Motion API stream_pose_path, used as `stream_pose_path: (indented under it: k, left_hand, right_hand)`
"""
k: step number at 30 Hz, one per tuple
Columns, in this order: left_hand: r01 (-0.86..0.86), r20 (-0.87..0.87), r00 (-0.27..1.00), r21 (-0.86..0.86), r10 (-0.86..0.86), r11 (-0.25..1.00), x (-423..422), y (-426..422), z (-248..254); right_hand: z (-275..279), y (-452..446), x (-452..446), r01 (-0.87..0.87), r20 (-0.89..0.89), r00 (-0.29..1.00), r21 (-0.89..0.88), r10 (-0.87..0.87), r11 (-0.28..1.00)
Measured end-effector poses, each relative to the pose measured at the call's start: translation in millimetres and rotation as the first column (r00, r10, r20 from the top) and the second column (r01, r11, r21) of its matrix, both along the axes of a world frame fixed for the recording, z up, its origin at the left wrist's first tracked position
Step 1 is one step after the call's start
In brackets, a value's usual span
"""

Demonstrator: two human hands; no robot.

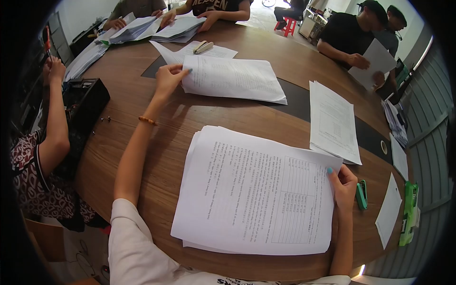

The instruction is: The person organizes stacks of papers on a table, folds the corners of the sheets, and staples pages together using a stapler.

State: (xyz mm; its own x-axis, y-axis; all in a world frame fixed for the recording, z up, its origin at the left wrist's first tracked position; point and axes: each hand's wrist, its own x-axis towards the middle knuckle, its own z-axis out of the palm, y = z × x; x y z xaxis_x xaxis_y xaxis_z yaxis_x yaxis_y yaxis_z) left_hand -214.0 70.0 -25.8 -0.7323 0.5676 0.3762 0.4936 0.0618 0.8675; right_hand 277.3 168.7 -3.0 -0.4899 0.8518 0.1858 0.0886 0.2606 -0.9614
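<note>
My left hand point(168, 81) reaches forward, thumb and fingers closed on the left edge of a printed paper stack point(235, 80) at the table's middle. Its top pages curl up slightly at that edge. Directly before me lies a larger stack of printed sheets point(251, 194), with a table grid on its top page and slightly uneven edges. My right hand point(343, 186) grips this stack's right edge, thumb on top, the other fingers partly hidden beneath. Beside that hand rests a green stapler point(362, 194). Another printed stack point(335, 123) lies farther right.
A beige stapler point(203, 47) sits on papers behind the middle stack. Tape roll point(384, 147), loose sheet point(389, 211) and green package point(409, 213) line the right side. A black case point(88, 104) stands left. Several people are around the table, some handling papers point(373, 64).
</note>
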Motion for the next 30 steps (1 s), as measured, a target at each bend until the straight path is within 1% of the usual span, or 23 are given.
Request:
stream_pose_path:
  k: [1,2,4,5,7,8,10,11,12,13,15,17,18,20,21,23,24,25,27,28,30]
  left_hand:
    - [-0.061,-0.056,0.997,0.017,0.062,0.998,-4.8,-0.1,0.2]
    - [-0.061,-0.058,0.996,0.016,0.062,0.998,-9.6,-1.5,-0.2]
    - [-0.113,-0.229,0.966,0.037,0.118,0.993,-15.1,-4.1,-1.2]
    - [-0.112,-0.229,0.966,0.037,0.118,0.993,-16.6,-4.5,-3.0]
    - [-0.133,-0.089,0.985,0.135,0.145,0.982,-13.6,-7.4,-0.7]
    - [-0.132,-0.090,0.985,0.135,0.145,0.982,-13.3,-7.8,1.9]
    - [-0.196,-0.035,0.977,0.230,0.209,0.953,-14.5,-9.2,8.3]
    - [-0.195,-0.034,0.978,0.228,0.208,0.954,-17.1,-10.8,15.0]
    - [-0.226,-0.180,0.941,0.292,0.285,0.929,-21.7,-10.1,31.6]
    - [-0.243,-0.314,0.877,0.363,0.364,0.899,-25.2,-7.7,52.6]
    - [-0.297,-0.437,0.792,0.335,0.427,0.894,-6.9,-2.5,111.9]
    - [-0.201,-0.493,0.810,0.273,0.316,0.941,17.5,4.9,178.3]
    - [-0.201,-0.496,0.808,0.276,0.318,0.940,32.7,6.0,200.9]
    - [0.110,-0.567,0.822,0.246,0.051,0.963,63.5,10.0,232.1]
    - [0.116,-0.571,0.819,0.248,0.048,0.962,77.6,14.3,238.6]
    - [0.269,-0.499,0.862,0.302,-0.089,0.915,105.9,21.4,247.5]
    - [0.248,-0.472,0.876,0.262,-0.101,0.933,119.4,22.1,251.2]
    - [0.256,-0.473,0.874,0.263,-0.106,0.930,125.5,24.7,250.6]
    - [0.381,-0.401,0.889,0.384,-0.220,0.841,132.9,29.3,246.2]
    - [0.386,-0.403,0.887,0.386,-0.223,0.838,131.3,30.8,243.5]
    - [0.454,-0.306,0.888,0.459,-0.344,0.764,111.8,32.8,234.5]
  right_hand:
    - [0.4,-0.1,-0.4,0.000,-0.002,1.000,-0.001,0.000,1.000]
    - [1.0,-0.6,-1.2,-0.001,-0.003,1.000,-0.004,0.001,1.000]
    - [1.5,-1.2,-1.4,-0.002,-0.004,1.000,-0.008,0.002,1.000]
    - [1.6,-1.3,-1.1,-0.002,-0.004,1.000,-0.015,0.002,1.000]
    - [1.9,-1.1,-0.9,-0.001,-0.004,1.000,-0.021,0.001,1.000]
    - [1.7,-0.9,-1.1,0.000,-0.001,1.000,-0.020,0.000,1.000]
    - [1.1,-0.8,-1.1,0.003,0.003,1.000,-0.018,-0.003,1.000]
    - [0.8,-0.6,-1.0,0.003,0.003,1.000,-0.012,-0.003,1.000]
    - [0.6,-0.3,-2.2,0.008,-0.006,1.000,-0.003,-0.008,1.000]
    - [2.0,0.1,-5.1,0.015,-0.014,1.000,0.001,-0.015,1.000]
    - [4.6,-3.5,-4.2,0.011,-0.012,1.000,-0.002,-0.011,1.000]
    - [2.4,-3.3,-2.0,0.015,-0.006,1.000,-0.025,-0.015,1.000]
    - [1.6,-1.8,-2.9,0.020,-0.015,1.000,-0.037,-0.021,0.999]
    - [1.0,-0.4,-3.3,0.004,-0.022,1.000,-0.027,-0.005,1.000]
    - [0.4,-0.5,-2.1,-0.008,-0.022,1.000,-0.019,0.008,1.000]
    - [-0.3,0.3,-1.5,-0.001,-0.019,1.000,-0.009,0.001,1.000]
    - [-0.7,0.0,-1.2,-0.001,-0.008,1.000,-0.004,0.001,1.000]
    - [-0.8,-0.4,-0.9,0.006,-0.009,1.000,-0.003,-0.006,1.000]
    - [-0.5,-1.1,-1.4,-0.012,-0.035,0.999,-0.024,0.011,1.000]
    - [-0.5,-1.0,-1.3,-0.006,-0.036,0.999,-0.021,0.006,1.000]
    - [-1.1,-1.2,-1.2,-0.014,-0.044,0.999,-0.014,0.014,1.000]
